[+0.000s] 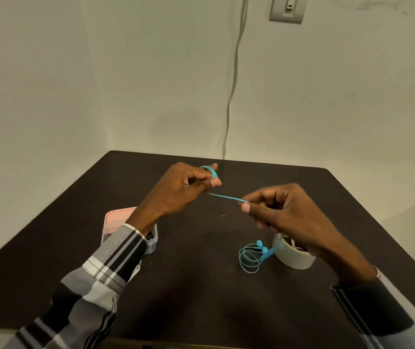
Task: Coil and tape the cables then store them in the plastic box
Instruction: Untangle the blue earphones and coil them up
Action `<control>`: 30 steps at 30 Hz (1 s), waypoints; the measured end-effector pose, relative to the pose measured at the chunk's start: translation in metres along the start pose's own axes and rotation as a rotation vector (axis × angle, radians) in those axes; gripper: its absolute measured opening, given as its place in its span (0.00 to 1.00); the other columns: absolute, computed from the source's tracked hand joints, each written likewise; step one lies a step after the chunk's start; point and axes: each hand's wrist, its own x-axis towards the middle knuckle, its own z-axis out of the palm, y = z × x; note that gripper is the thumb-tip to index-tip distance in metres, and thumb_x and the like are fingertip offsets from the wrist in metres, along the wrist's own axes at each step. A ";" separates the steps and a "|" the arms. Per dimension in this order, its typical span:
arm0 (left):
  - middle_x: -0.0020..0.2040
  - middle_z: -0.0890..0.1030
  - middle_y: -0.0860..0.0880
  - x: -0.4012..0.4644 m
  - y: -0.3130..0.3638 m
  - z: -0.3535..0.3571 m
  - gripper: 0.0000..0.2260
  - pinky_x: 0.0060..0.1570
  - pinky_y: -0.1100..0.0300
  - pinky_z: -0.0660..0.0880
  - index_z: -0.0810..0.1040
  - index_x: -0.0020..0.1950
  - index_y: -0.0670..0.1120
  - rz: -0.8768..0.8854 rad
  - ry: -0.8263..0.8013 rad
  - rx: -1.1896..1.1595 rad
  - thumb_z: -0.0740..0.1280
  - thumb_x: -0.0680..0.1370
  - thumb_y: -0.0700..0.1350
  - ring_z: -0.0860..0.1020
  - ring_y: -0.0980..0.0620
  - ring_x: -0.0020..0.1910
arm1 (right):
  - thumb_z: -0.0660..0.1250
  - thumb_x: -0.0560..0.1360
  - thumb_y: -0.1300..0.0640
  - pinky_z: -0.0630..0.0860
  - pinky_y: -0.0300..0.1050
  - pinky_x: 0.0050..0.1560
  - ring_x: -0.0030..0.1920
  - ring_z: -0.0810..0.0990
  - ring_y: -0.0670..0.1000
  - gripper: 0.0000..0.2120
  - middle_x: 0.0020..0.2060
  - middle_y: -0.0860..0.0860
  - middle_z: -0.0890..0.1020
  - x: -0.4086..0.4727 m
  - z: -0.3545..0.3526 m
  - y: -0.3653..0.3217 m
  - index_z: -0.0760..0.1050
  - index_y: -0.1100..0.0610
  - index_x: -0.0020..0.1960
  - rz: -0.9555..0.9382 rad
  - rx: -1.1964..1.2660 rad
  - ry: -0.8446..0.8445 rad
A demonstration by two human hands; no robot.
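Note:
A thin blue earphone cable point(226, 198) stretches between my two hands above the dark table point(201, 285). My left hand point(183, 187) is raised, with several turns of the cable wound round its fingertips and its thumb pressed against them. My right hand point(282, 210) pinches the cable between thumb and forefinger. The rest of the cable lies in loose loops with its blue earbuds point(261, 249) on the table under my right hand. A roll of white tape point(293, 255) stands beside the loops. The plastic box point(151, 244) sits behind my left wrist, partly hidden.
A pink lid point(117, 219) lies against the box at the left. A grey cord point(234, 79) hangs down the wall behind the table, below a wall switch point(288, 8). The wall runs close along the table's far and left edges.

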 end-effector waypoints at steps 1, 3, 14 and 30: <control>0.43 0.86 0.46 0.000 0.001 0.002 0.08 0.64 0.56 0.74 0.85 0.52 0.43 0.001 -0.031 0.017 0.69 0.77 0.45 0.76 0.61 0.63 | 0.72 0.75 0.55 0.72 0.33 0.30 0.29 0.77 0.43 0.04 0.29 0.49 0.82 0.001 -0.004 -0.004 0.85 0.54 0.47 -0.037 -0.064 0.020; 0.41 0.85 0.49 -0.001 0.005 0.006 0.09 0.64 0.56 0.75 0.85 0.52 0.43 0.000 -0.095 0.029 0.69 0.77 0.45 0.77 0.61 0.63 | 0.72 0.75 0.54 0.73 0.34 0.32 0.30 0.79 0.44 0.03 0.30 0.49 0.83 0.005 -0.011 -0.010 0.85 0.51 0.46 -0.097 -0.182 0.058; 0.60 0.82 0.44 -0.026 0.031 0.016 0.10 0.55 0.50 0.80 0.82 0.54 0.39 -0.180 -0.320 -0.545 0.64 0.78 0.41 0.81 0.46 0.60 | 0.77 0.69 0.52 0.83 0.48 0.44 0.39 0.84 0.51 0.07 0.38 0.51 0.86 0.052 -0.024 -0.024 0.85 0.54 0.43 -0.247 -0.253 0.059; 0.62 0.81 0.43 -0.010 0.025 0.002 0.13 0.55 0.49 0.80 0.84 0.50 0.41 -0.136 0.056 -0.923 0.68 0.71 0.47 0.79 0.43 0.62 | 0.69 0.75 0.50 0.63 0.36 0.25 0.26 0.71 0.46 0.12 0.36 0.53 0.83 0.027 0.058 0.050 0.84 0.54 0.55 0.205 0.400 -0.102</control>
